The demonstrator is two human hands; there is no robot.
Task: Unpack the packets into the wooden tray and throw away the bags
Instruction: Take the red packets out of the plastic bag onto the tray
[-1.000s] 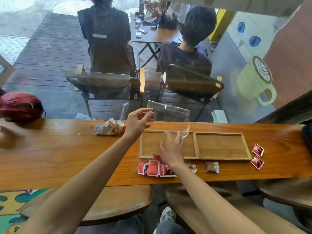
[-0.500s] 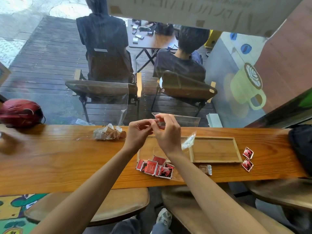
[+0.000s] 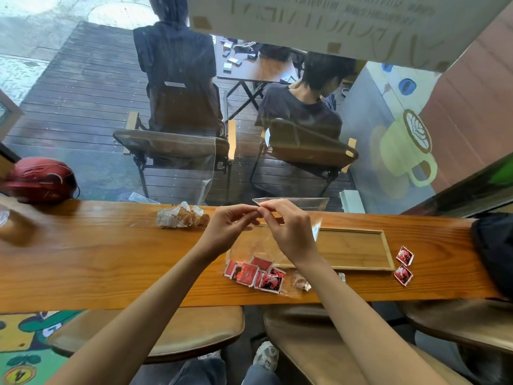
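Item: my left grip (image 3: 231,227) and right grip (image 3: 288,232) pinching one empty bag (image 3: 294,204); risk, slick film slipping onto packets (image 3: 256,273) below.

1. View: single head-worn wide-angle camera, no second view.
2. Direction: forward and down across the tabletop (image 3: 83,262), toward a window.
3. Range: near; forearms enter from the lower edge.
4. Distortion: edges curve.

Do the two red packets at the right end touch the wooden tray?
Apart. The head view shows a strip of bare counter between the two red packets and the right rim of the wooden tray.
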